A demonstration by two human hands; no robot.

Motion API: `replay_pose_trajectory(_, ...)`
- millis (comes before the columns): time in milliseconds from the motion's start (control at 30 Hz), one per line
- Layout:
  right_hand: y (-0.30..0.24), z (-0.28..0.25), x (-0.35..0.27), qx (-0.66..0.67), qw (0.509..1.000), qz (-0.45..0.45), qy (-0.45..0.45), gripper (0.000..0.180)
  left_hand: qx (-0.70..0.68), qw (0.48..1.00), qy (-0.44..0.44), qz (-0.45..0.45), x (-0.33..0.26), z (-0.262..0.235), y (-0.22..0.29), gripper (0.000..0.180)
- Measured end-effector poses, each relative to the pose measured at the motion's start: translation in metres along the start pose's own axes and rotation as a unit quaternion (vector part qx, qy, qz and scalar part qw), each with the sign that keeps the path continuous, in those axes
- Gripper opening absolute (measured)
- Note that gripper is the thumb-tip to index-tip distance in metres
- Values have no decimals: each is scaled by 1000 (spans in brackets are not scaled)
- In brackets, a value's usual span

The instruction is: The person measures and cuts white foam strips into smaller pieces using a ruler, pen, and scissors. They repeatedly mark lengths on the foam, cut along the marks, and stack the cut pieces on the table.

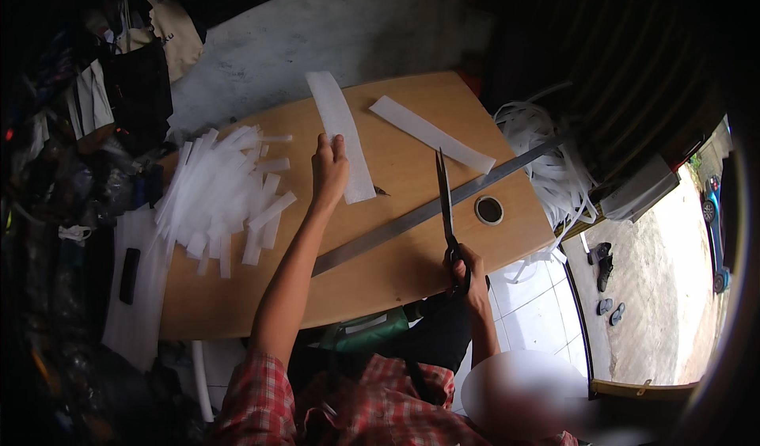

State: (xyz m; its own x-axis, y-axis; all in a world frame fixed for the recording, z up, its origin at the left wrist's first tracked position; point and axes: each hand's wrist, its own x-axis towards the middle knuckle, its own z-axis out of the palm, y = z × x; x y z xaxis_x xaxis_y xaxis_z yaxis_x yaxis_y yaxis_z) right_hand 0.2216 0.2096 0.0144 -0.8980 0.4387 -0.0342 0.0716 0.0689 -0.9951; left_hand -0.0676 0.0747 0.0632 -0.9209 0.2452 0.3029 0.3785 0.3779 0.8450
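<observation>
My left hand [331, 169] is closed on a white foam strip [340, 129], gripping it near the middle of its length, above the wooden table [380, 276]. In my right hand [469, 273] is a pair of black scissors [446, 204], its fingers through the handles at the near edge. The blades point away from me and look closed or nearly so. Another white strip [431, 135] lies slantwise on the table beyond the scissors' tips. A long metal ruler [388, 236] crosses the tabletop diagonally, passing under the blades.
A heap of cut white strips [214, 189] covers the table's left side. A tape roll [488, 210] sits near the right edge. Tangled white strips [538, 153] hang off the right end. Bags [174, 30] hang at far left; footwear [606, 268] stands on the floor outside.
</observation>
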Motion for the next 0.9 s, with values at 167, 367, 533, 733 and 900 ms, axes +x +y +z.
replay_pose_trajectory(167,-22,44,-36,-29,993,-22,-110,91,-158,983,87,-19,-41,-45,24,28)
replay_pose_trajectory(367,-28,73,-56,-85,976,-18,-199,97,-112,985,129,12,-70,-67,27,28)
replay_pose_trajectory(533,-33,80,-59,-89,975,0,-205,92,-92,983,158,25,-76,-74,15,25)
replay_pose_trajectory(733,-28,55,-39,-176,977,-11,-116,61,-27,999,-38,4,-65,-110,-26,28)
replay_pose_trajectory(900,-23,22,21,-423,905,-49,20,43,6,969,-243,30,-68,-130,-49,25)
